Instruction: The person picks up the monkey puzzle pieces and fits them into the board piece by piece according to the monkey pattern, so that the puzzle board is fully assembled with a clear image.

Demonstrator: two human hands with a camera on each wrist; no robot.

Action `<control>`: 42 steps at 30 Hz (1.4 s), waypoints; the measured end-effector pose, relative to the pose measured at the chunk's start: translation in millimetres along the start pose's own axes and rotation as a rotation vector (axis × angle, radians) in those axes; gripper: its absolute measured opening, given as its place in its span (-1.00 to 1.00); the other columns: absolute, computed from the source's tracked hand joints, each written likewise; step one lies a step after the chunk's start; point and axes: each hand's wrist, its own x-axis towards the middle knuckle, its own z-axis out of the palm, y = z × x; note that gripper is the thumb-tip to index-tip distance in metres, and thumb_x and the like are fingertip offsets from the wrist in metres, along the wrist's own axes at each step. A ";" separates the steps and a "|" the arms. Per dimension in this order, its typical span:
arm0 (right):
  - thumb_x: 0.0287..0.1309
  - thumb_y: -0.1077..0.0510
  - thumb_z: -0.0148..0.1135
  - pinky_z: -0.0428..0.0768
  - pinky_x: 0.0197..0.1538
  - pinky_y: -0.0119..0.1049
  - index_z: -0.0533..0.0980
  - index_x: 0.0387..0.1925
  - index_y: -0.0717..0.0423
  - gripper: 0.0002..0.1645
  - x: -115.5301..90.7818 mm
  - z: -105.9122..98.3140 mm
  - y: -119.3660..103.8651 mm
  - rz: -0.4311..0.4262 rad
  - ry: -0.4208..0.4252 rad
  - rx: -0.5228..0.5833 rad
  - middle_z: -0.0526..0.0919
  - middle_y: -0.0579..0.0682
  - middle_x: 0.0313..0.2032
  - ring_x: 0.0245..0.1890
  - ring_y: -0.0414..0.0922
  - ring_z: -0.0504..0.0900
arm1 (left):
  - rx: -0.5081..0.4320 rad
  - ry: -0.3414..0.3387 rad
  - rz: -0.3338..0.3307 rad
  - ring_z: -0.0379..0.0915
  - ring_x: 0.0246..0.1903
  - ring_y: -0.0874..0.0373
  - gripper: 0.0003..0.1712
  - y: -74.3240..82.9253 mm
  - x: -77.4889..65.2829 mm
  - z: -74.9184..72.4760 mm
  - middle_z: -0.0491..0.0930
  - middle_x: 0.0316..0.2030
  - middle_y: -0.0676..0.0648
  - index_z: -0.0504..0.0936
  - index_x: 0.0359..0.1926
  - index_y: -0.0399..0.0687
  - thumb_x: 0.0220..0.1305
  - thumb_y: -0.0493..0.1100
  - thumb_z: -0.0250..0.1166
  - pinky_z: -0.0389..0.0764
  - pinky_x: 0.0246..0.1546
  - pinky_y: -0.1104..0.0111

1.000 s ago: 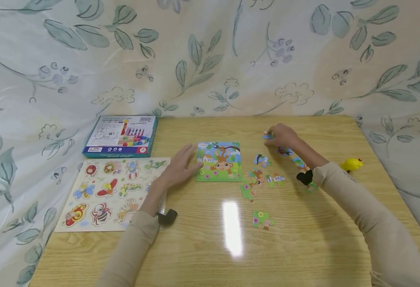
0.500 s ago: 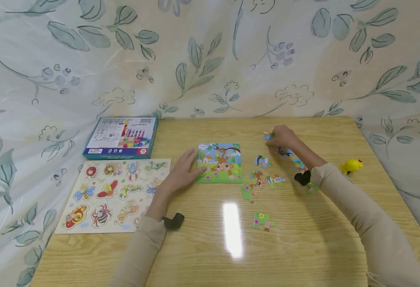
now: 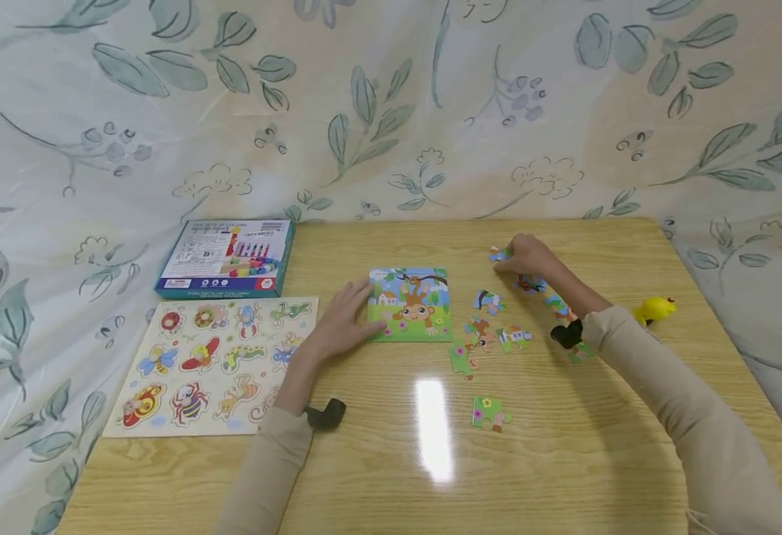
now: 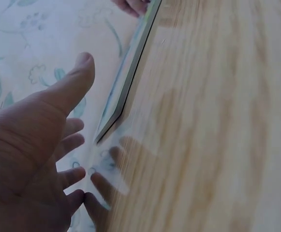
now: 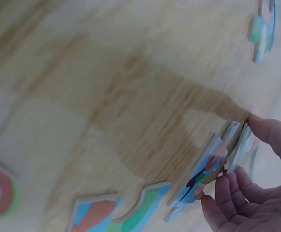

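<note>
In the head view my left hand (image 3: 340,319) lies with fingers spread at the left edge of the square monkey picture board (image 3: 409,305). The left wrist view shows that hand (image 4: 38,140) with thumb raised, beside the board's edge (image 4: 125,87). Farther back on the right, my right hand (image 3: 532,256) pinches a blue jigsaw piece (image 3: 498,254) between thumb and fingertips. The right wrist view has the pinched piece (image 5: 240,147) tilted, close to another jigsaw piece (image 5: 198,171). Loose jigsaw pieces lie between the board and the right forearm, including a tree-branch piece (image 3: 491,301) and a house piece (image 3: 514,338).
A sheet of insect pictures (image 3: 197,357) lies at left, with a teal-edged box (image 3: 223,256) behind it. One green flower piece (image 3: 487,411) sits apart, nearer the front. A yellow toy chick (image 3: 654,308) stands right of the forearm. Patterned cloth (image 3: 391,111) hangs behind the table.
My left wrist and forearm have shifted a little to the right, the hand staying beside the board. The right hand keeps its pinch on the jigsaw piece almost in place.
</note>
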 end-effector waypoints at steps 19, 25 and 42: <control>0.20 0.15 0.23 0.68 -0.05 0.01 0.38 0.19 0.45 -0.39 -5.0 20.1 -52.7 -0.193 0.218 0.139 0.55 0.38 0.03 -0.06 0.24 0.64 | 0.054 -0.050 0.017 -0.25 0.54 -0.15 0.04 -3.3 -2.7 -3.3 0.00 0.53 -0.06 0.12 0.49 -0.02 0.13 0.30 0.33 -0.18 0.54 -0.04; 0.23 0.13 0.26 0.67 0.04 -0.03 0.29 0.30 0.36 -0.30 -12.3 33.5 -85.1 -0.289 0.137 0.274 0.48 0.35 0.12 0.03 0.26 0.60 | 0.073 -0.060 0.012 -0.26 0.54 -0.12 0.08 -5.6 -2.5 -1.6 -0.03 0.54 -0.05 0.11 0.49 -0.03 0.10 0.30 0.35 -0.17 0.54 -0.02; 0.25 0.21 0.21 0.68 0.01 -0.03 0.37 0.21 0.26 -0.49 -19.9 49.3 -116.7 -0.357 0.153 0.437 0.44 0.23 0.18 0.03 0.18 0.61 | 0.034 -0.052 0.006 -0.25 0.54 -0.11 0.06 -7.0 -4.0 -4.6 0.01 0.53 -0.05 0.13 0.49 -0.03 0.10 0.26 0.37 -0.13 0.53 -0.04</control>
